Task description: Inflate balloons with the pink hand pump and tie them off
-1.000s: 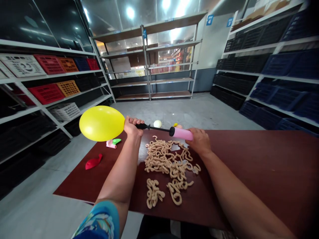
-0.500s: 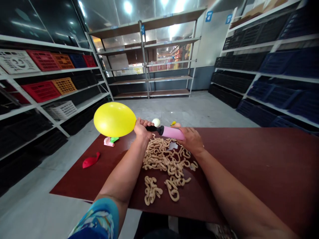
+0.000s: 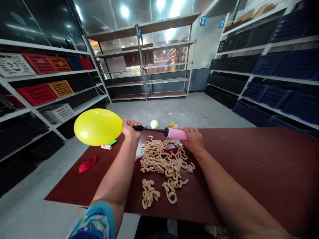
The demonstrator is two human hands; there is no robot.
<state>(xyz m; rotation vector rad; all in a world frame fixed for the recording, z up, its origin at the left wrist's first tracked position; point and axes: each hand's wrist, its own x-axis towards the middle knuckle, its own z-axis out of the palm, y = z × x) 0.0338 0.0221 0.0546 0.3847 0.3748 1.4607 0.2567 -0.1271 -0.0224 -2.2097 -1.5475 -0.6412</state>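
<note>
A pink and black balloon pump (image 3: 176, 133) is stretched sideways above the table, its black rod showing between my hands. My left hand (image 3: 131, 128) is closed around the black end, where the neck of an inflated yellow balloon (image 3: 98, 127) meets it. My right hand (image 3: 193, 140) wraps around the far end of the pink barrel. Below the pump lies a pile of beige, curly, rope-like pieces (image 3: 159, 156), with two smaller clumps nearer me. A flat red balloon (image 3: 87, 164) rests on the left, with limp pink (image 3: 106, 147) and green (image 3: 112, 142) balloons beyond it.
The dark red table (image 3: 249, 166) stretches away to the right. Past its far edge appear a pale round balloon (image 3: 154, 124) and a small yellow one (image 3: 171, 124). Shelves with crates (image 3: 37, 94) stand left, dark crates (image 3: 274, 96) right, and a metal rack (image 3: 144, 59) behind.
My left hand has moved left and away from the right one, drawing out the pump's rod. The yellow balloon has shifted left and looks larger. My right hand has stayed nearly in place.
</note>
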